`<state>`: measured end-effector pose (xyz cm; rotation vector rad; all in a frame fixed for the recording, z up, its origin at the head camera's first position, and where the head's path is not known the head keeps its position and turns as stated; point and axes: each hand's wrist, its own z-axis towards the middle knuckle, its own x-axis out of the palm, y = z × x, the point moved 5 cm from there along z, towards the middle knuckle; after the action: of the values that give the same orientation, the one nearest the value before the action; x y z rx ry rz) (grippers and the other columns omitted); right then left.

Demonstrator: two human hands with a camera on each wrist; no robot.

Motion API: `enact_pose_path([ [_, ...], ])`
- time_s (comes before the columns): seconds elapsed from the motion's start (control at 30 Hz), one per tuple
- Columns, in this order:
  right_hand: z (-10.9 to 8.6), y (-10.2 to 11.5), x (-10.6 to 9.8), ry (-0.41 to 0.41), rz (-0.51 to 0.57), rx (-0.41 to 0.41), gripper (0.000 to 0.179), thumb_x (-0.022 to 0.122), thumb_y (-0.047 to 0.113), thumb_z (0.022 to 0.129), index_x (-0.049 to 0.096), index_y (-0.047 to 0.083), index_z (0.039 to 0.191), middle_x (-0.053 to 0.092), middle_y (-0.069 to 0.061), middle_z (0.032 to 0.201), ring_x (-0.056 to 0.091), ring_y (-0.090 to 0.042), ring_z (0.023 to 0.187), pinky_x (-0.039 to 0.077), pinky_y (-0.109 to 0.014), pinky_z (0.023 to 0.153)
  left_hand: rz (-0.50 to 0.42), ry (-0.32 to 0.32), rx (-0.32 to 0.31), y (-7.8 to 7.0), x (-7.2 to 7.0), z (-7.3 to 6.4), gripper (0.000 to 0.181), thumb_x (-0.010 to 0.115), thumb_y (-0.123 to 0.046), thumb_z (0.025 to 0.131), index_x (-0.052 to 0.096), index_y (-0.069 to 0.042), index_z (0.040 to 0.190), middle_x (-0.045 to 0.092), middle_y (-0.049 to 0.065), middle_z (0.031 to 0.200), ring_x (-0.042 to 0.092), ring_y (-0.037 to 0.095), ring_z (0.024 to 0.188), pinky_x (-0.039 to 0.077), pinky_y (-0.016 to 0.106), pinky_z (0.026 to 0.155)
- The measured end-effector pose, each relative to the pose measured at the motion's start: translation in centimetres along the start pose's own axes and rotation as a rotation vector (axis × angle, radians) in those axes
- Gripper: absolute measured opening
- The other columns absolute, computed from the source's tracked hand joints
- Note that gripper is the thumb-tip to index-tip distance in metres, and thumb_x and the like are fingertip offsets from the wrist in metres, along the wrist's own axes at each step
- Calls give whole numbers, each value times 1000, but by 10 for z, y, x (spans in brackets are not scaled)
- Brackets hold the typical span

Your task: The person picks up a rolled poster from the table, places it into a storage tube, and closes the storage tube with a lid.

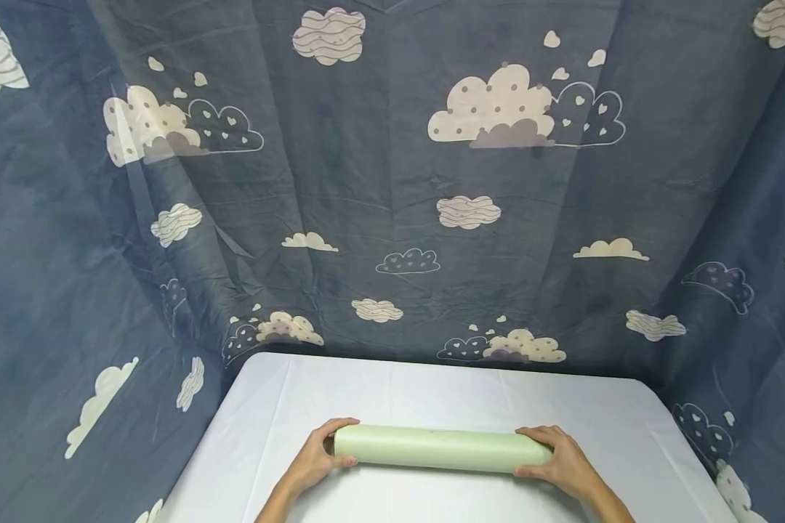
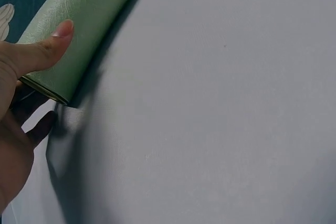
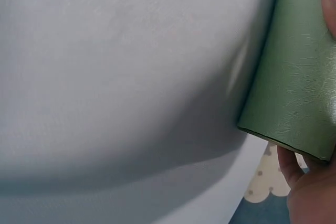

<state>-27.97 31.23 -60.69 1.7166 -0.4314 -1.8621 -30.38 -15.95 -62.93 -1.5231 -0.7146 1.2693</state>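
Observation:
A pale green rolled-up mat (image 1: pixel 438 449) with a smooth, leather-like surface lies sideways across the white table in the head view. My left hand (image 1: pixel 312 457) grips its left end, thumb on the near side and fingers at the far side. At the right end, my right hand (image 1: pixel 562 463) holds the roll in the same way. The left wrist view shows the left thumb (image 2: pixel 50 51) pressed on the green mat (image 2: pixel 92 24), whose layered edge is visible. In the right wrist view the mat's end (image 3: pixel 294 93) appears beside partly visible right-hand fingers.
The white-covered table (image 1: pixel 379 388) has rounded far corners. Dark blue curtains (image 1: pixel 366 160) with printed clouds hang behind it and along both sides.

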Motion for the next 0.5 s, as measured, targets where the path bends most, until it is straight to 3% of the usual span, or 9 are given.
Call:
enact_pose_path([
  [0.33, 4, 4, 5, 13, 33, 24, 78, 95, 53, 64, 73, 16, 129, 72, -4, 125, 62, -25, 113, 51, -40, 91, -21, -5, -10, 4, -2, -3, 70, 89, -18, 80, 58, -15, 143, 58, 15, 148, 54, 34, 131, 41, 54, 110],
  [0.5, 4, 3, 5, 20, 39, 32, 82, 94, 54, 66, 69, 15, 134, 72, -6, 127, 62, -28, 115, 52, -46, 92, -34, 0, 3, 5, 1, -3, 76, 88, -19, 81, 54, -16, 148, 53, 15, 154, 47, 43, 141, 29, 70, 119],
])
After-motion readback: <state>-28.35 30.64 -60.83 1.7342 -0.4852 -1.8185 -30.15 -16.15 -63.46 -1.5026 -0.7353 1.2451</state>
